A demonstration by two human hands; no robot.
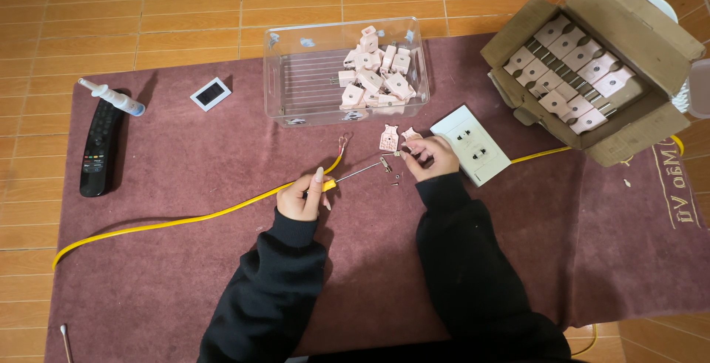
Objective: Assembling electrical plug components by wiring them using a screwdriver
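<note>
A maroon mat [185, 274] covers most of the tiled floor, and everything lies on it. At 2 o'clock sits an open cardboard box [651, 45] packed with rows of pale pink plug parts. At 12 o'clock stands a clear plastic bin [296, 82] with a loose heap of the same pink plug shells [373, 74] in its right half. A long yellow cable [177, 219] runs from 8 o'clock toward the middle, its bare end curling up near the centre. At 9 o'clock lies a black remote control [100, 148], with a white tube [112, 97] touching its top end. A white double socket plate [470, 143] lies just right of centre.

The left hand [302, 196] is clenched around the yellow handle of a screwdriver [355, 173], whose thin shaft points toward 2 o'clock. The right hand [430, 157] pinches a small pink plug piece [409, 135] between its fingertips, touching the socket plate's left edge. The screwdriver tip meets that piece. Another pink shell half [388, 138] lies just beside it at 11 o'clock, and a few tiny screws [395, 181] lie between the 2 hands. A small white switch [211, 93] lies at 10 o'clock.
</note>
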